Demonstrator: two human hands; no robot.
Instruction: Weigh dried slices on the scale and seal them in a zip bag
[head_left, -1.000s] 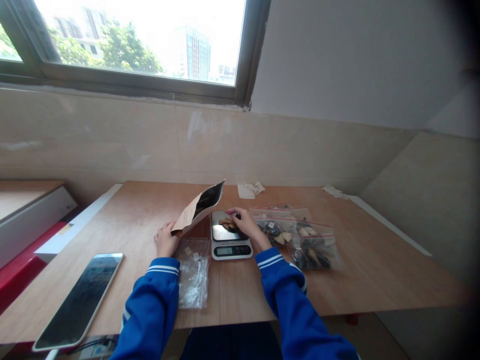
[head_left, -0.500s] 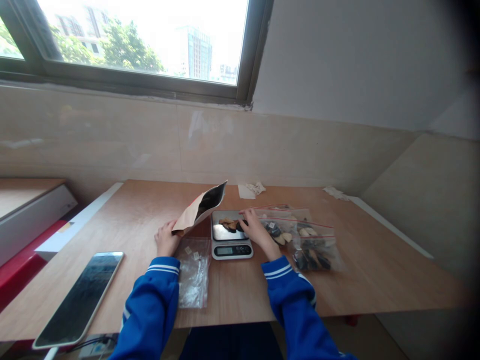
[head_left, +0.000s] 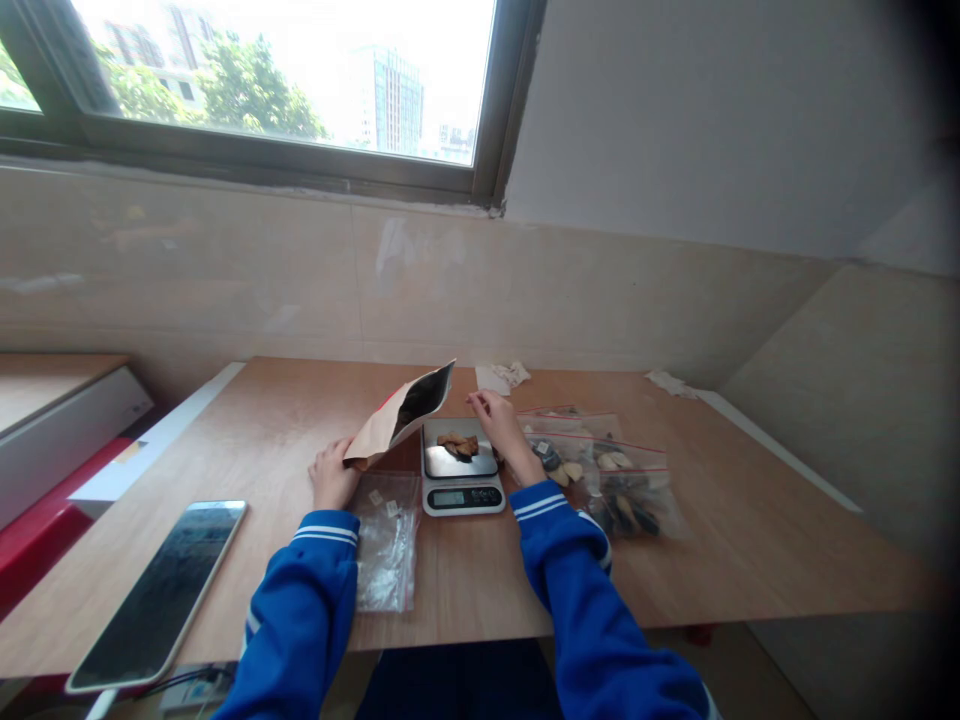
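Observation:
My left hand (head_left: 334, 474) is closed on the lower end of a brown paper bag (head_left: 386, 425), which is tilted with its dark open mouth facing up and right. Just right of the bag stands a small digital scale (head_left: 464, 499). Brown dried slices (head_left: 458, 446) lie on its metal plate. My right hand (head_left: 496, 415) hovers over the plate's far right corner, fingertips pinched together and apart from the slices; whether a small piece is between them is hidden. Below the paper bag lies a clear zip bag (head_left: 387, 560) with small white packets in it.
Several clear zip bags (head_left: 630, 465) with dark and pale dried pieces lie right of the scale. A large phone (head_left: 161, 595) with a cable sits at the left front. White paper (head_left: 491, 380) and a crumpled scrap are near the wall.
My right hand has risen off the scale plate and moved away from me, its fingers now pinched. A dark piece at the plate's right side no longer shows there. The left hand stays put.

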